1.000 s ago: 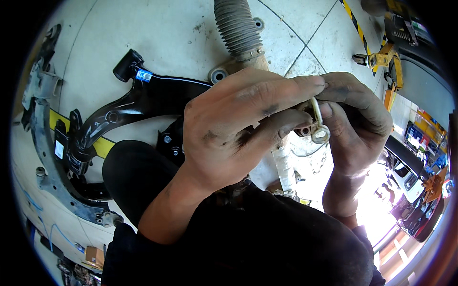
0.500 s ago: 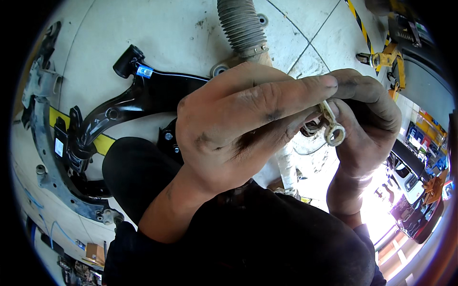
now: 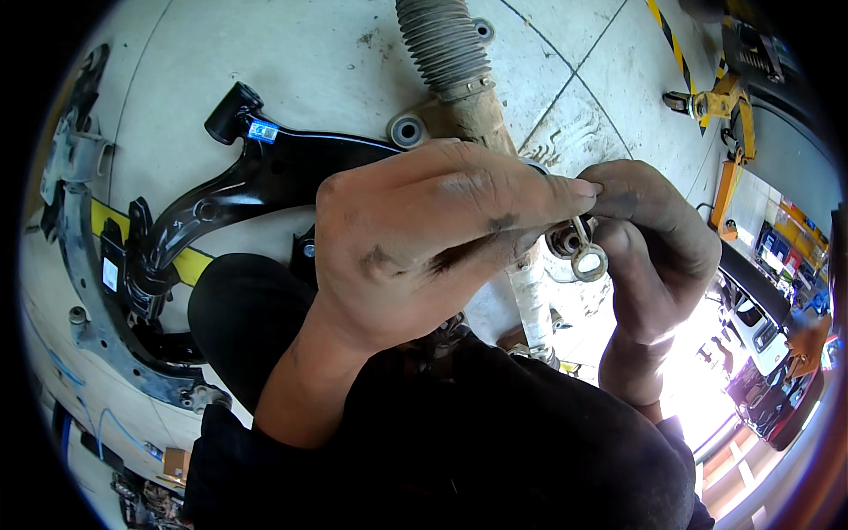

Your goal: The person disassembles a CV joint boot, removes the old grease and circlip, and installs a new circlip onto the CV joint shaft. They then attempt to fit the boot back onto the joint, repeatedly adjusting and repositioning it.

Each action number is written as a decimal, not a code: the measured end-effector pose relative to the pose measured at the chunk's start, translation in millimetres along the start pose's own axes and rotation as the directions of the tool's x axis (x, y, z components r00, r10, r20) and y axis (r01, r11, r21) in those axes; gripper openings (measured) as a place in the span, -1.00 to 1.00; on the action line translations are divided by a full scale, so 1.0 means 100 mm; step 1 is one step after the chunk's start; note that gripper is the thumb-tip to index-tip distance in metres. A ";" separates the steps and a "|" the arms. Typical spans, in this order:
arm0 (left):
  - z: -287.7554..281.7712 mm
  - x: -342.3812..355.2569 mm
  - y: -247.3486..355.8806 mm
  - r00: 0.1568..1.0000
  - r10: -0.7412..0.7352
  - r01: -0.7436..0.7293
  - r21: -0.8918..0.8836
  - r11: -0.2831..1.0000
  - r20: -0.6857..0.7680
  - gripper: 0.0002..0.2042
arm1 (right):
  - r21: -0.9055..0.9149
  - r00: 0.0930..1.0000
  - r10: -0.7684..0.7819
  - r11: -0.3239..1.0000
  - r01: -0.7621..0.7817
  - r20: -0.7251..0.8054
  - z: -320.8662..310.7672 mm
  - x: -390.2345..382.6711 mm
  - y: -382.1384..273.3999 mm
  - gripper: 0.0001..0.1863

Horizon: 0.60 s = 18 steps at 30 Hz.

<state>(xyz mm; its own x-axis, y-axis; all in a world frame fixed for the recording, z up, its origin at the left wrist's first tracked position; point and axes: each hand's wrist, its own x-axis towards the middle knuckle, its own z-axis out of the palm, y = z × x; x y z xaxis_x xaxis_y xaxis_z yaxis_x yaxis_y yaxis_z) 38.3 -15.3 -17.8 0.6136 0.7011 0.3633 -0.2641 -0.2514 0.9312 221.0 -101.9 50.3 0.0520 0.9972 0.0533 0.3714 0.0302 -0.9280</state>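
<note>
The left hand (image 3: 424, 238) and the right hand (image 3: 658, 243) are brought together, fingertip to fingertip, above the floor (image 3: 327, 62). Where the fingertips meet, a slim ring-ended metal piece (image 3: 589, 263) is held, its flat ring hanging below and its upper end hidden. The fingers of both hands are bent inward and the gap in each grip is narrow, but by which hand the piece is pinched cannot be told. Just beside its stem, a small round dark part (image 3: 562, 239) is partly covered by the left fingers.

Beyond the hands, a soiled tubular housing with a ribbed bellows (image 3: 444, 44) and a round mounting eye (image 3: 407, 131) is laid on the floor. To the left, a black suspension control arm (image 3: 274, 177), marked with a blue label (image 3: 262, 131), is partly hidden by the left hand. Farther left, a curved grey subframe (image 3: 106, 344) is seen. At the upper right, an orange-yellow wheeled frame (image 3: 720, 102) is placed near black-and-yellow tape (image 3: 671, 44).
</note>
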 end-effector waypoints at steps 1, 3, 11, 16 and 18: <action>0.00 0.01 0.00 1.000 -0.015 0.015 -0.010 1.000 -0.006 -0.67 | -0.021 1.000 -0.025 0.999 0.026 0.018 -0.01 -0.01 0.02 -0.71; 0.00 0.03 0.01 1.000 -0.023 0.023 -0.009 1.000 -0.011 -0.69 | -0.054 0.996 -0.065 0.996 0.068 0.061 -0.01 -0.03 0.06 -0.65; -0.03 0.07 0.00 0.999 -0.046 0.047 -0.036 0.998 0.014 -0.81 | -0.065 0.995 -0.089 0.994 0.092 0.034 0.05 -0.14 0.13 -0.55; 0.03 0.07 -0.01 0.999 -0.024 0.022 -0.059 0.998 -0.025 -0.86 | -0.116 0.993 -0.092 0.990 0.083 -0.070 0.19 -0.23 0.10 -0.53; 0.05 0.06 -0.01 0.999 -0.019 0.018 -0.044 0.999 -0.033 -0.86 | -0.130 0.993 -0.078 0.989 0.066 -0.089 0.23 -0.26 0.09 -0.53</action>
<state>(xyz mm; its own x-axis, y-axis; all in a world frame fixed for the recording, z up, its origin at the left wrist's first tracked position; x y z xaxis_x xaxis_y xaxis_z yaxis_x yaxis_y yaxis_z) 46.1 -13.4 -16.7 0.5936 0.7274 0.3441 -0.2860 -0.2090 0.9352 201.4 -125.8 32.3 0.1054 0.9818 0.1582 0.4916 0.0868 -0.8665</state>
